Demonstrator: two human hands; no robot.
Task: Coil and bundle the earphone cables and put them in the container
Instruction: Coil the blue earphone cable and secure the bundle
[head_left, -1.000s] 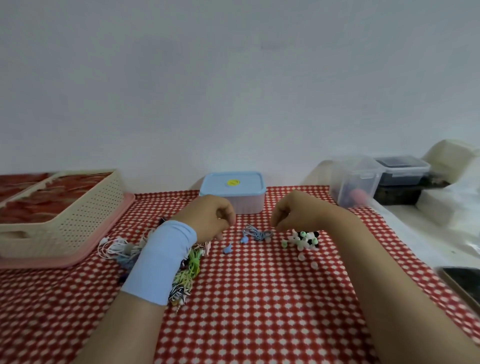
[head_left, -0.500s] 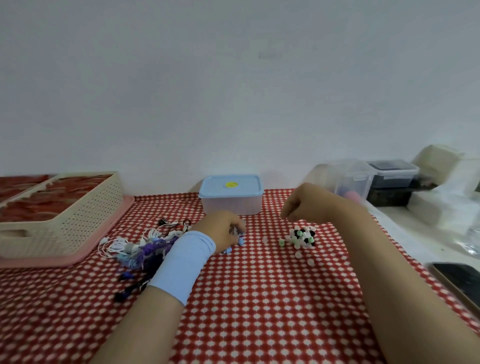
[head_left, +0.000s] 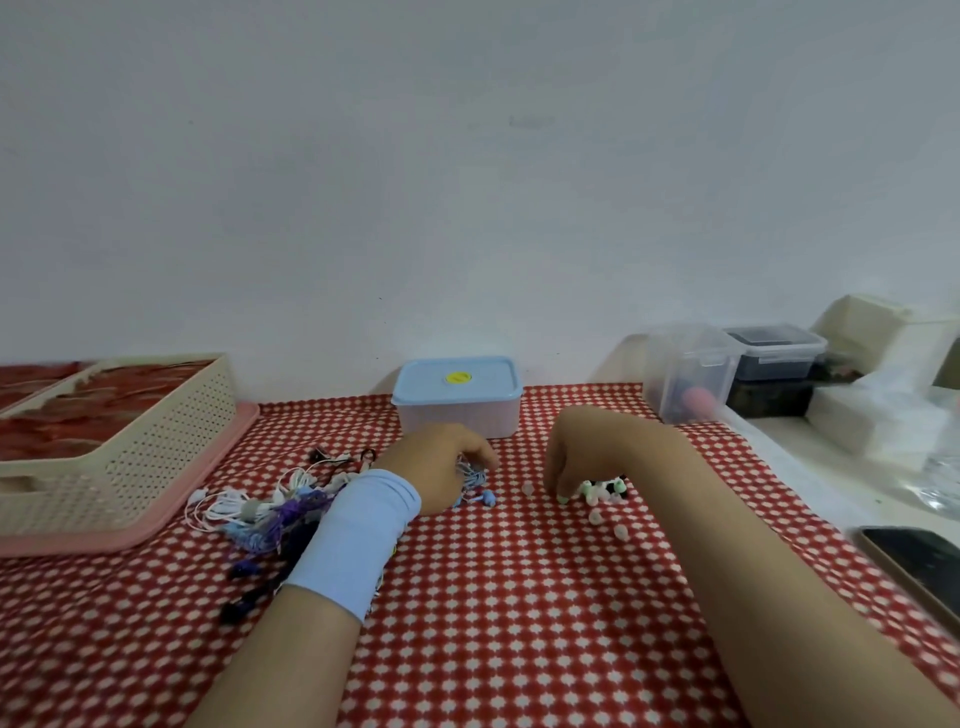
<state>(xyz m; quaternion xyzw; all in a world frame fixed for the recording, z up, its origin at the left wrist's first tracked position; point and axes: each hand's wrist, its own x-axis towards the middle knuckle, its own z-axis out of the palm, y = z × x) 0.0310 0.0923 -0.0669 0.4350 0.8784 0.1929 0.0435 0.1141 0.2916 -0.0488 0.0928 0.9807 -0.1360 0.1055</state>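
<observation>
My left hand (head_left: 439, 470), with a light blue wristband, grips a coiled blue earphone cable (head_left: 475, 480) low over the checkered cloth; its blue earbuds (head_left: 487, 500) lie just below the fingers. My right hand (head_left: 576, 457) reaches down with curled fingertips onto a small heap of black, white and green ear tips (head_left: 605, 488); whether it pinches one is hidden. A tangle of white, purple and black earphones (head_left: 270, 512) lies left of my left forearm. The lidded blue container (head_left: 457, 397) stands shut behind my hands.
A cream perforated basket (head_left: 130, 441) on a pink tray sits at the left. Clear and dark lidded boxes (head_left: 727, 371) stand at the back right. A phone (head_left: 919, 564) lies at the right edge. Loose pale ear tips (head_left: 608, 522) lie on the cloth.
My right hand let go of the cable, swung right and came down onto the heap of ear tips. My left hand gathered the blue cable and stayed near the middle.
</observation>
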